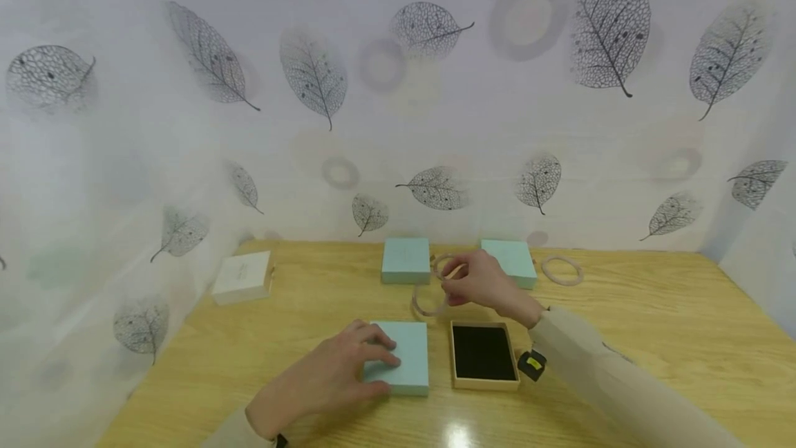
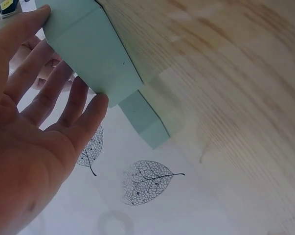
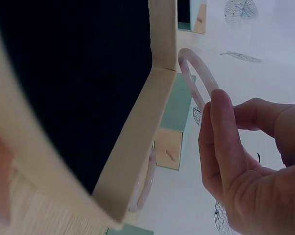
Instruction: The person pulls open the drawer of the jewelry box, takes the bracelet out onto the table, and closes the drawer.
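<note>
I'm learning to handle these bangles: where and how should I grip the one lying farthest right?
I'd pinch the right rim of that bangle, inside and outside the ring, coming from above and the right. It lies flat, middle open, and a teal box sits close on its left, so the right side likely leaves more room.

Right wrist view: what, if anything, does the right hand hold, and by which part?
The hand pinches a pale bangle by one side.
</note>
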Motion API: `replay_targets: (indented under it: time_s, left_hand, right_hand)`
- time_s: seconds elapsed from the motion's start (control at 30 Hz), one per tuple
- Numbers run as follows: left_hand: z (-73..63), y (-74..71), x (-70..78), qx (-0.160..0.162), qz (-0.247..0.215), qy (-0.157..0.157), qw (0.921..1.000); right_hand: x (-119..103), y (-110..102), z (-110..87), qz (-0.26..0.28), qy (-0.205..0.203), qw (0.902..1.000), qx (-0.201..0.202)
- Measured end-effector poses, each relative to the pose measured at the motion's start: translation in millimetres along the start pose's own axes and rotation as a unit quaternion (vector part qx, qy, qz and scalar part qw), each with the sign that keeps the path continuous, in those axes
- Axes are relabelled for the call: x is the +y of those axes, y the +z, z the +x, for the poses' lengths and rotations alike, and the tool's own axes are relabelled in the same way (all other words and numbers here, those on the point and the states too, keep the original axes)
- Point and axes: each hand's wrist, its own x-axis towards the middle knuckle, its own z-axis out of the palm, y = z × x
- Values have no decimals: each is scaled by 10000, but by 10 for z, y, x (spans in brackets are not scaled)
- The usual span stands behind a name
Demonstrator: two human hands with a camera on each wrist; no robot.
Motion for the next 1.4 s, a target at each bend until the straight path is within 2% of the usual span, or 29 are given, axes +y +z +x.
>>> replay_targets:
  time_s: [0.17,0.37,0.57,0.83,1.0,1.17,1.3,1.4]
  left_hand:
    - [9,-26,1,-81,-107,-100,9999]
    - [-4,-15,-18,-8,-62,-23,10000]
    - [-18,-15,-19,-20,-142,-24,9999]
    - [-15,-12,-22,-27,-136,48,9999]
    - [-13,2,-21,5,-44,55,10000]
    - [-18,1,-17,12,45,11,10000]
    - [-17,9,-27,87,100,92,9999]
    - [-15,15,-35,136,116,155,9997]
  right_hand:
    - [-59,126,137,-273,-79,9995,-150]
    - [-202,258,284,-1144,-351,9919,-436]
    - [-300,394,409,-2123,-707,9716,-764]
    - [-341,548,544,-2461,-1705,9410,-1576]
    - [-366,626,620,-2534,-1589,9314,-2077]
    - [-447,728,711,-2700,-1243,9219,-2483]
    - [-566,804,781,-2795,-957,9183,-2635]
    - [-629,865,847,-2946,-908,9160,-2568]
